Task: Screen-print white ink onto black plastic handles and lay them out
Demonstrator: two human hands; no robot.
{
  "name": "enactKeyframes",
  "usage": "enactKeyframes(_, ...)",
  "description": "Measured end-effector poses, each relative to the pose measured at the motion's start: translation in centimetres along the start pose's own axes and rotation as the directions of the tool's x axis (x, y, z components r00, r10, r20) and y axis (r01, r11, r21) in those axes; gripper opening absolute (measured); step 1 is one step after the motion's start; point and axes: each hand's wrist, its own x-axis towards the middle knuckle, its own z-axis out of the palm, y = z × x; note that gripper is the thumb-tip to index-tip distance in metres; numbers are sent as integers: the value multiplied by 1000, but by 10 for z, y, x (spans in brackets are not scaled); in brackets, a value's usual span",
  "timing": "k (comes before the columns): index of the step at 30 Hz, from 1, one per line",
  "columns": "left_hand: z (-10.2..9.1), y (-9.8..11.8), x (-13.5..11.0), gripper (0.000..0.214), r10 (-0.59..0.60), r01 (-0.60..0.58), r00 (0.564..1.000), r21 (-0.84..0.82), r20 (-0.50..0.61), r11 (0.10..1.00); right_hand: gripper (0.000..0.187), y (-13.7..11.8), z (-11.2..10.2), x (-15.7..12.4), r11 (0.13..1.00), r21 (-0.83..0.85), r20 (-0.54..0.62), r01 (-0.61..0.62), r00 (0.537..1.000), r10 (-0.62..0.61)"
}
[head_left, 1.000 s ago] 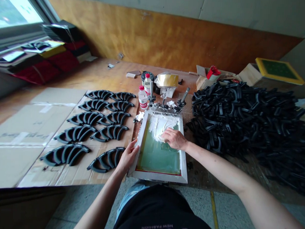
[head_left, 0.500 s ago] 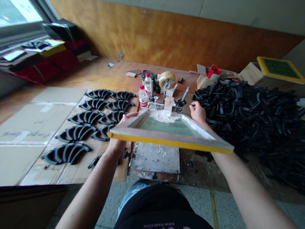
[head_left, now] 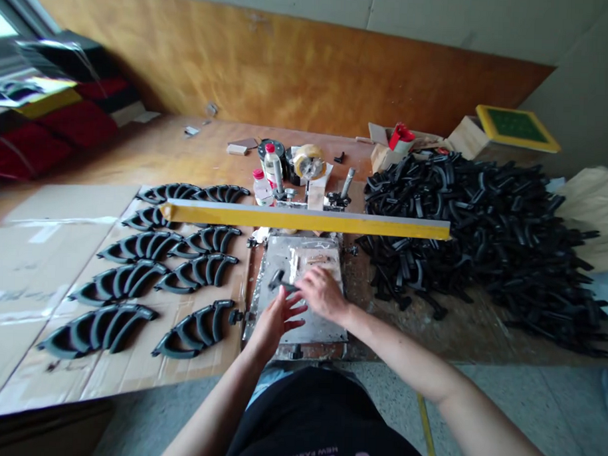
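Above the flat metal plate (head_left: 323, 332), a small black curved plastic piece (head_left: 278, 279) is between my hands. My right hand (head_left: 324, 295) has its fingers closed at the piece's right end. My left hand (head_left: 273, 323) is just below, thumb by the piece and fingers spread; whether it touches the piece is unclear. A screen-printing frame (head_left: 309, 221), yellow along its front edge, stands raised beyond my hands, almost edge-on. Light fixture blocks (head_left: 317, 258) lie on the plate.
Fanned rows of black curved pieces (head_left: 117, 281) lie on cardboard (head_left: 24, 245) at left. A big heap of similar pieces (head_left: 434, 212) covers the right. Behind the frame are bottles (head_left: 271, 165) and a tape roll (head_left: 309, 162); another yellow-edged screen (head_left: 517, 128) rests at back right.
The frame has tilted up until nearly edge-on, and neither hand is at it now. Both hands have come in over the plate, with a black piece between them. The view has shifted right.
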Motion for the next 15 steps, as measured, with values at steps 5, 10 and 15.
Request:
enactKeyframes(5,-78,-22,-18,36,116,-120,940,6,-322,993,25,27,-8,-28,994,30,120,102,987,-105)
enactKeyframes(10,-199,-40,-40,36,130,-39,624,135,-770,990,35,156,-50,-101,778,-450,206,-438,797,568)
enactKeyframes(15,-254,-43,-33,51,94,285,638,348,-764,893,22,200,-54,-140,776,-413,191,-477,788,586)
